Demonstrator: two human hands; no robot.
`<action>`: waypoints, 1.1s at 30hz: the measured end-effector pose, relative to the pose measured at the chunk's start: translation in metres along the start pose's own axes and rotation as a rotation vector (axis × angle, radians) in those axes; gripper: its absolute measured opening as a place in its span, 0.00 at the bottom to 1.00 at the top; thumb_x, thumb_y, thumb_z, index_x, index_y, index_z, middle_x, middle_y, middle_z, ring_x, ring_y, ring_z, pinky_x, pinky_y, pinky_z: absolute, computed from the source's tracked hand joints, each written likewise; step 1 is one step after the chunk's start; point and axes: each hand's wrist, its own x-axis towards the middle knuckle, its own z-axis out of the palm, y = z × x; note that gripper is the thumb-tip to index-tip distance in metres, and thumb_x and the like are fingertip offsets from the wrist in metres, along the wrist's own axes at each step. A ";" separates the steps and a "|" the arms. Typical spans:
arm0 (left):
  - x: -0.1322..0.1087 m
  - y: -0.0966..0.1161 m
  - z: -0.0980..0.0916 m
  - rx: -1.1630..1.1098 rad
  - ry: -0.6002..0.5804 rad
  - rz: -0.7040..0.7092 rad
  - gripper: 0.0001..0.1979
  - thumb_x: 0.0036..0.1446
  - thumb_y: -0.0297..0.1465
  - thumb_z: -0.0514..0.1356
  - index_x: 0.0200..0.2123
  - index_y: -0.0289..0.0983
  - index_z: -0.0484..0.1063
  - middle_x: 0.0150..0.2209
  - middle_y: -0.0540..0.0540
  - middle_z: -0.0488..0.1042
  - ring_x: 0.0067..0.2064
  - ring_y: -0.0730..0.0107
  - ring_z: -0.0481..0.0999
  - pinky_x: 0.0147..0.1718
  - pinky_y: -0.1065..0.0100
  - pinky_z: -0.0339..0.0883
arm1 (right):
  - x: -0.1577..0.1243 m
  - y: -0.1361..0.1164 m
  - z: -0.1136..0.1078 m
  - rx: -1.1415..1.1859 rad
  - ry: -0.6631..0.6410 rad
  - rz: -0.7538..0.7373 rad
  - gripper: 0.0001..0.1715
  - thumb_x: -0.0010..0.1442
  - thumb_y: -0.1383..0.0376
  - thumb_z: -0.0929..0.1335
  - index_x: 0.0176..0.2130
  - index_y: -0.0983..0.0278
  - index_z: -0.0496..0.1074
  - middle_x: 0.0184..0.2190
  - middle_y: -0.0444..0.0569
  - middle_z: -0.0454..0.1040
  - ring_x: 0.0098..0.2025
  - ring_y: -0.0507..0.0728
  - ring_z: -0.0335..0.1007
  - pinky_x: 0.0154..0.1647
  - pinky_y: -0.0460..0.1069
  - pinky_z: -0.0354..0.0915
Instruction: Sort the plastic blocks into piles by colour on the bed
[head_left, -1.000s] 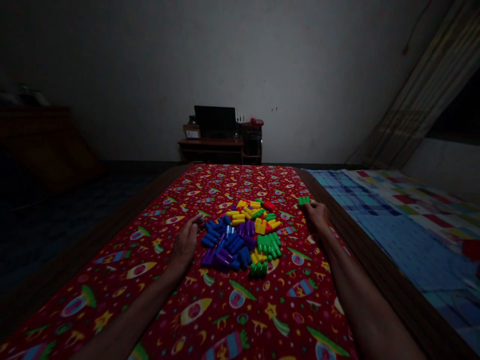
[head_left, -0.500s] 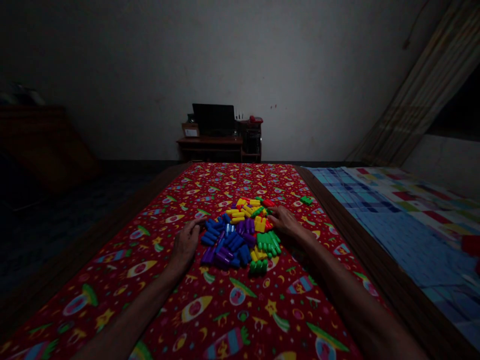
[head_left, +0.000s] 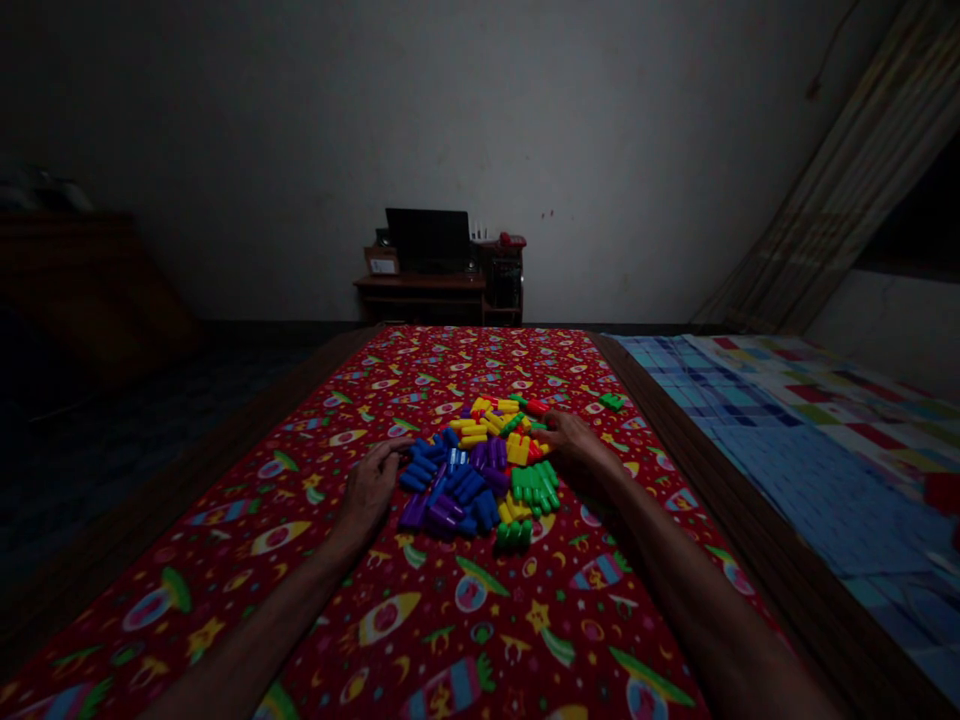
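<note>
A pile of plastic blocks lies on a red patterned cloth. Blue blocks and purple blocks are on its left and front, yellow blocks and green blocks on its right. My left hand rests at the left edge of the pile, fingers extended towards the blue blocks and holding nothing. At the right edge, my right hand reaches with its fingertips to the red and yellow blocks; its fingers are apart, with no block seen between them.
One green block lies apart, to the right behind the pile. Beyond the cloth stands a low desk with a dark monitor. Blue checked bedding is at the right, a wooden cabinet at the far left.
Both hands stay nearly in place. The pile and the cloth appear shifted very slightly to the left in view.
</note>
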 end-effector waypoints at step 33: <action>0.000 0.005 -0.003 0.075 -0.011 0.056 0.18 0.54 0.37 0.49 0.38 0.38 0.76 0.44 0.43 0.77 0.43 0.59 0.76 0.48 0.58 0.70 | -0.010 -0.033 0.004 -0.040 0.028 -0.431 0.22 0.53 0.76 0.64 0.46 0.64 0.76 0.46 0.55 0.76 0.46 0.59 0.71 0.44 0.49 0.64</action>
